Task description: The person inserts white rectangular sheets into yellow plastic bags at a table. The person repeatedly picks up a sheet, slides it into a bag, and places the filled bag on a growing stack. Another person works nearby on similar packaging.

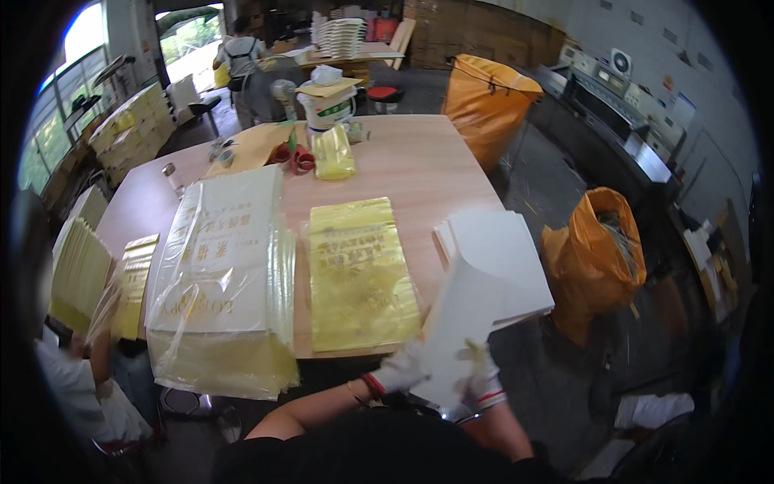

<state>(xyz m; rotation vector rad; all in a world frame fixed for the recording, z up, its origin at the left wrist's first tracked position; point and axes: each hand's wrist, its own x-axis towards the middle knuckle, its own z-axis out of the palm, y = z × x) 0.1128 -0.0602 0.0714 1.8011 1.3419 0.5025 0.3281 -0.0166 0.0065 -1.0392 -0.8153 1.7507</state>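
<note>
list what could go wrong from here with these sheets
The flat white sheet between the white-gloved left hand and right hand extends past the edge of the pale wood-toned table, so it might slip or crease. The pile of clear-plastic-bagged white sheets overhangs the front, so a bump could slide some off. The rectangular white stack sits near the right edge and might be knocked askew.

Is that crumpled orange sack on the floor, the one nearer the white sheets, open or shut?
Open: the crumpled orange sack has a gaping mouth, and pale scraps show inside.
</note>
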